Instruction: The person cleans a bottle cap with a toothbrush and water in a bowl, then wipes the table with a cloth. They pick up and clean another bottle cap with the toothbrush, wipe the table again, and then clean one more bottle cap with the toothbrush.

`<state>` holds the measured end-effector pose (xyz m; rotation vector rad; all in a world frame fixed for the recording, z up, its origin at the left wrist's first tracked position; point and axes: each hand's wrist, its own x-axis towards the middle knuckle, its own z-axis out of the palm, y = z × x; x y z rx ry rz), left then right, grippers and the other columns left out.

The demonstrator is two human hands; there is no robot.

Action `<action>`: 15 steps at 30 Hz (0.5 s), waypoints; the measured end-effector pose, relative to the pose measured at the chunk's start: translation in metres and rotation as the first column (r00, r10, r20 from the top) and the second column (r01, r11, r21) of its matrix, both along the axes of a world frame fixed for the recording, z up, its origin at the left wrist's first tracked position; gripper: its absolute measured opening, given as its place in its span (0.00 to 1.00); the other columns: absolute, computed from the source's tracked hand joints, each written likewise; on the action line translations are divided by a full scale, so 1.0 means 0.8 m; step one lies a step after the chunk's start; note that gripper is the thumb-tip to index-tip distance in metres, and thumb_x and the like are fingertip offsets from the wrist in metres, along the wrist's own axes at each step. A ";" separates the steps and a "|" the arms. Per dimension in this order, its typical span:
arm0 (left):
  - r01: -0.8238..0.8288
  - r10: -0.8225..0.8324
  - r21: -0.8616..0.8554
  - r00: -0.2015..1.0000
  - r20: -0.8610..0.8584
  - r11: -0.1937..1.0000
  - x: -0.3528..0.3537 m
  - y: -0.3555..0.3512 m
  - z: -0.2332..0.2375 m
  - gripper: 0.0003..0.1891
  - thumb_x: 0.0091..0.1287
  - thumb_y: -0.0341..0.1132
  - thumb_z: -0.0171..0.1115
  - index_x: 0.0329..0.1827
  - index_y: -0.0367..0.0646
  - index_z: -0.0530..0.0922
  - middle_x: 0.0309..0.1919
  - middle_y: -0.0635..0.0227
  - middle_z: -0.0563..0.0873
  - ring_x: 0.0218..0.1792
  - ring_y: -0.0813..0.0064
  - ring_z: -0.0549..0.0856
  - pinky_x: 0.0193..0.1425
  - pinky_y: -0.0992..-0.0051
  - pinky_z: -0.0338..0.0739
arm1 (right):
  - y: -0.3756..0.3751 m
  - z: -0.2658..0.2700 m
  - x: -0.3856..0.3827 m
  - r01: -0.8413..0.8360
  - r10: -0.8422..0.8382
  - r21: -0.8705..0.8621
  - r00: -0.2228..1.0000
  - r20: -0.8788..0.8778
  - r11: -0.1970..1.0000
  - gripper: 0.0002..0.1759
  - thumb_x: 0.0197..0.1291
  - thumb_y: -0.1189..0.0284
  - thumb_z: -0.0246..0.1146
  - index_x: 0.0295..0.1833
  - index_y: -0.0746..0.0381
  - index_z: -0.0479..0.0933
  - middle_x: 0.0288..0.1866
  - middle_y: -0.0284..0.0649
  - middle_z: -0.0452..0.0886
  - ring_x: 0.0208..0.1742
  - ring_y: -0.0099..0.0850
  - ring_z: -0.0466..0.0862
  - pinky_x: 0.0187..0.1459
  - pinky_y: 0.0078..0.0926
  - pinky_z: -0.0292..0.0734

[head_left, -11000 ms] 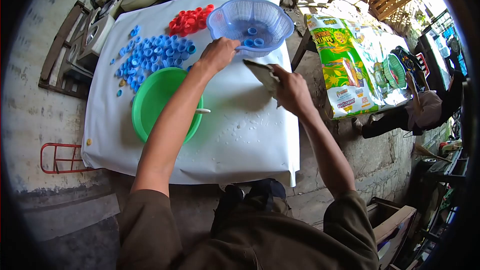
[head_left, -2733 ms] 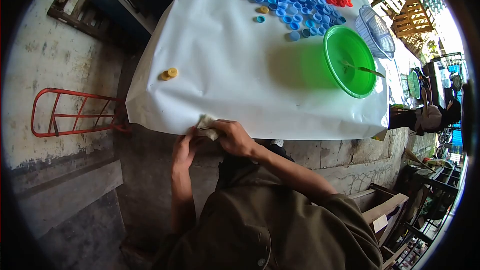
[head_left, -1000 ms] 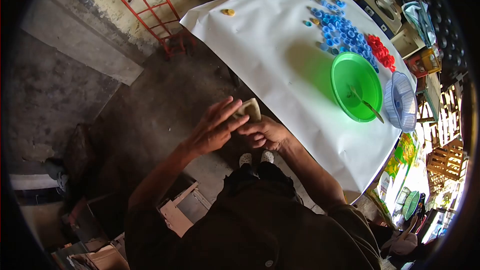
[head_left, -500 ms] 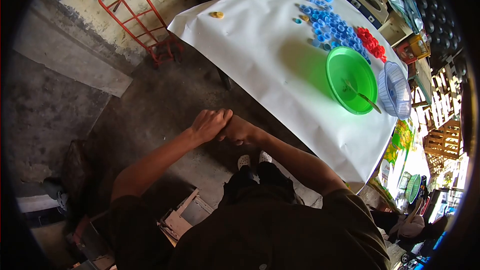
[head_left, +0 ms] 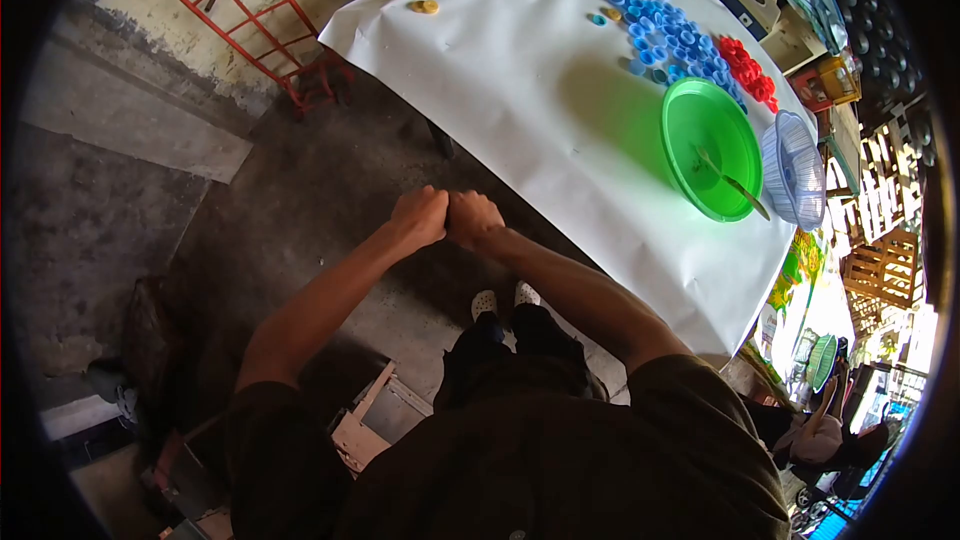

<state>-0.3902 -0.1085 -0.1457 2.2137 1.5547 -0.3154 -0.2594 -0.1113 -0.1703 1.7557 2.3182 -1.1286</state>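
Observation:
My left hand (head_left: 420,215) is closed in a fist, held out over the floor in front of my body. Right beside it, my right hand (head_left: 474,218) is also curled into a fist, its thumb side facing the left one. Whatever the fingers may hold is hidden from this angle. Both forearms reach forward, and the table (head_left: 520,130) with its white covering is to the right of and beyond the fists. Neither hand touches it.
On the table are a green basin (head_left: 712,155) with a spoon (head_left: 745,198), a clear plastic basket (head_left: 795,170), blue caps (head_left: 680,45), red caps (head_left: 748,75) and yellow caps (head_left: 424,7). A red hand truck (head_left: 265,25) leans by the wall. A person (head_left: 815,438) is at the right.
The fists, overlapping before with the left partly over the right, are now side by side and a little farther forward. The view has shifted slightly.

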 end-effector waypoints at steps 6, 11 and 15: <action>-0.222 0.237 -0.165 0.968 0.083 0.961 0.003 0.019 0.002 0.13 0.56 0.30 0.67 0.43 0.33 0.84 0.43 0.45 0.88 0.50 0.47 0.86 0.54 0.56 0.83 | 0.026 -0.003 0.002 -0.177 0.162 0.198 0.983 0.089 0.964 0.19 0.57 0.72 0.65 0.52 0.67 0.71 0.38 0.56 0.86 0.43 0.52 0.88 0.41 0.45 0.85; -0.284 0.426 -0.414 0.851 0.306 0.865 -0.012 0.027 -0.038 0.06 0.54 0.26 0.66 0.32 0.35 0.78 0.22 0.59 0.81 0.21 0.64 0.80 0.24 0.65 0.72 | 0.038 0.000 0.003 -0.339 0.306 0.294 0.940 0.152 0.894 0.16 0.60 0.72 0.61 0.51 0.67 0.68 0.32 0.53 0.86 0.36 0.50 0.89 0.34 0.43 0.84; -0.238 0.536 -0.763 0.828 0.164 0.601 -0.023 0.044 -0.013 0.15 0.56 0.27 0.72 0.21 0.46 0.70 0.13 0.77 0.65 0.12 0.83 0.57 0.15 0.74 0.48 | 0.036 -0.001 0.000 -0.406 0.377 0.330 0.914 0.152 0.852 0.18 0.61 0.70 0.60 0.52 0.67 0.67 0.30 0.51 0.85 0.34 0.49 0.89 0.32 0.42 0.83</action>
